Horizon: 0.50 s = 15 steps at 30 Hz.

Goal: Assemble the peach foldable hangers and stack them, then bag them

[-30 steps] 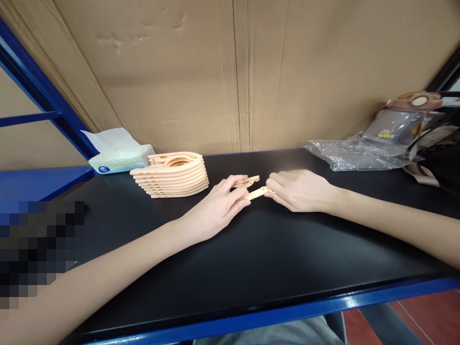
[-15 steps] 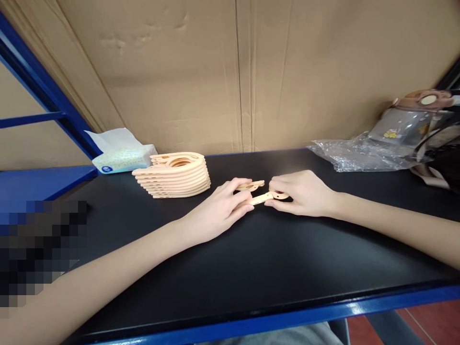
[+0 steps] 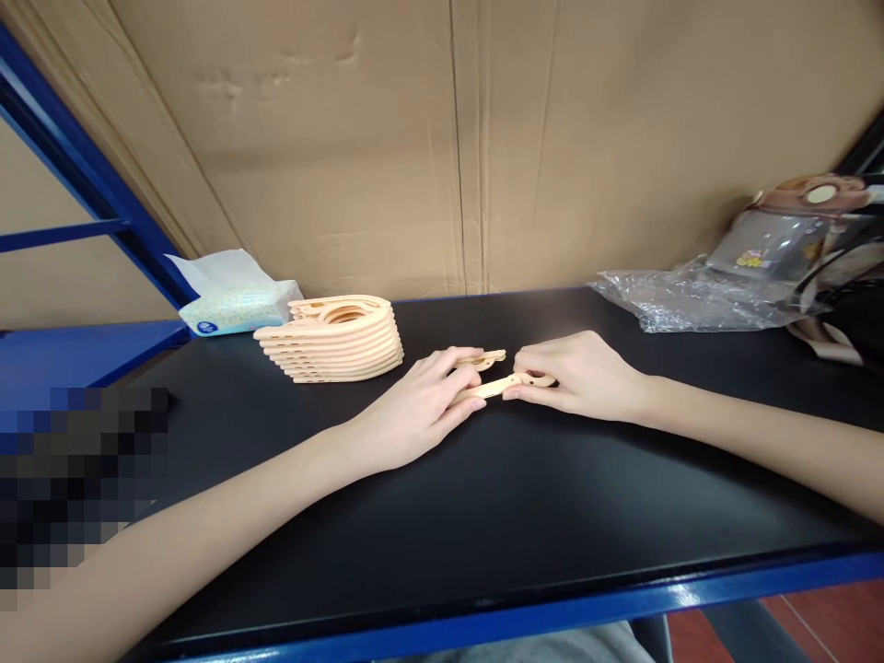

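A beige folding hanger (image 3: 498, 387) is held between my two hands, low over the black tabletop. My left hand (image 3: 434, 396) grips its left part, thumb in front and fingers curled over it. On the right part, near a pivot, my right hand (image 3: 576, 376) pinches with thumb and bent fingers. Another arm of the hanger sticks out beyond my left fingertips; how it joins the rest is hidden by my fingers. Left of my hands stands a stack of matching folded hangers (image 3: 331, 345), several layers high.
A tissue pack (image 3: 241, 299) sits behind the stack. Crumpled clear plastic (image 3: 691, 299), a clear bottle with a brown lid (image 3: 766, 239) and a dark bag (image 3: 856, 318) occupy the right back. Cardboard (image 3: 345, 138) lines the rear. A blue edge (image 3: 483, 626) borders the black table (image 3: 525, 516).
My hands stay on the same hanger. The right thumb has shifted slightly left along it, and the pieces' angle has altered a little.
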{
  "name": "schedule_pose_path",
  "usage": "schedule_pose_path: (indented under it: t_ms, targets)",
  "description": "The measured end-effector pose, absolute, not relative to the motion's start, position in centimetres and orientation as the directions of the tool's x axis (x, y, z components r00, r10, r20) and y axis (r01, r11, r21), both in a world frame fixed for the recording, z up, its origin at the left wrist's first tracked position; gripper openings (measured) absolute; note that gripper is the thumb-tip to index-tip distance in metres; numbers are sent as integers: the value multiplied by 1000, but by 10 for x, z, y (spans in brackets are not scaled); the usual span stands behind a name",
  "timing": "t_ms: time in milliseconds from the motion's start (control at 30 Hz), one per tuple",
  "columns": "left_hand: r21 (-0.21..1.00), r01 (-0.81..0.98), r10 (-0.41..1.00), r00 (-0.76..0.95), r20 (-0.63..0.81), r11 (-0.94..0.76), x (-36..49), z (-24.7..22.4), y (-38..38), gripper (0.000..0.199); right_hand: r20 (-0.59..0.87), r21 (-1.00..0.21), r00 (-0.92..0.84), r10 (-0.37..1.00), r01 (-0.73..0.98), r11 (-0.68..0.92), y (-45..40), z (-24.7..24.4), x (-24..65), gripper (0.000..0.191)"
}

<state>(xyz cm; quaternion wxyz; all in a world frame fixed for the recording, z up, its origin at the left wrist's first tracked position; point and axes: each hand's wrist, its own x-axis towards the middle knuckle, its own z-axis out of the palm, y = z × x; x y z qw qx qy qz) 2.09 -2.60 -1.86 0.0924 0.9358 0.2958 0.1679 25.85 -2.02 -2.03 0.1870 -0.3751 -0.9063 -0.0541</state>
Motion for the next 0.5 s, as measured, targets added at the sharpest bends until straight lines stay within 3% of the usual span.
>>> schedule_pose_path:
  t_ms: [333,500]
  targets:
    - [297,561,630,736,248,-773,20,-18,-24,23,334,-57,-678,654,679,732,-22,-18,260,43]
    - [324,630,703,682,202,-705,19,-18,-23,43,313,-58,-756,575,589,806,-24,-15,264,39]
